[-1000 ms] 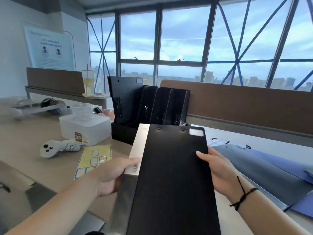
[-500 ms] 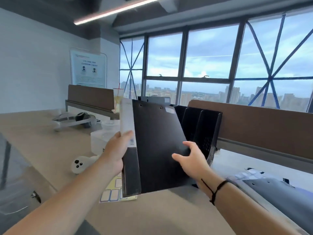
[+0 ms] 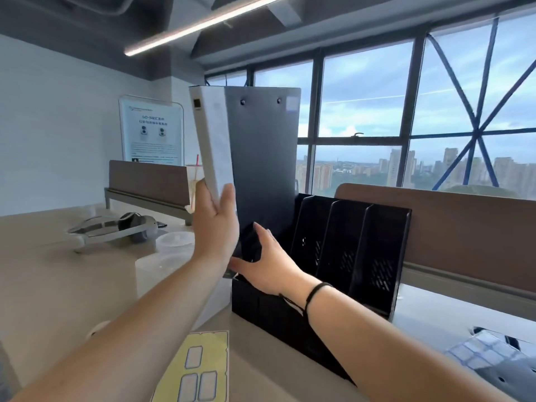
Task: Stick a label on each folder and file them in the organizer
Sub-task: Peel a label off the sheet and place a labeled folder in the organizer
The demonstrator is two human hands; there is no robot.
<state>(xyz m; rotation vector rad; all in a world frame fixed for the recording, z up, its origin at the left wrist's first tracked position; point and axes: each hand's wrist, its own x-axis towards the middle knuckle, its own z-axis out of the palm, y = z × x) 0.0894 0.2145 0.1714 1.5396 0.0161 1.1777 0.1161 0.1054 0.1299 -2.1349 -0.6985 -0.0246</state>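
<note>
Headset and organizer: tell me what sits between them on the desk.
In the head view, a white lidded box sits between the headset and the organizer.

Folder (image 3: 261, 158) raised upright over organizer (image 3: 333, 256) slot.

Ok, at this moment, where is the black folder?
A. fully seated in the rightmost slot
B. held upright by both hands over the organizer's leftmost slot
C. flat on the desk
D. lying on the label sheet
B: the black folder stands upright, left hand on its white spine, right hand at its bottom, above the organizer at its left end.
</note>
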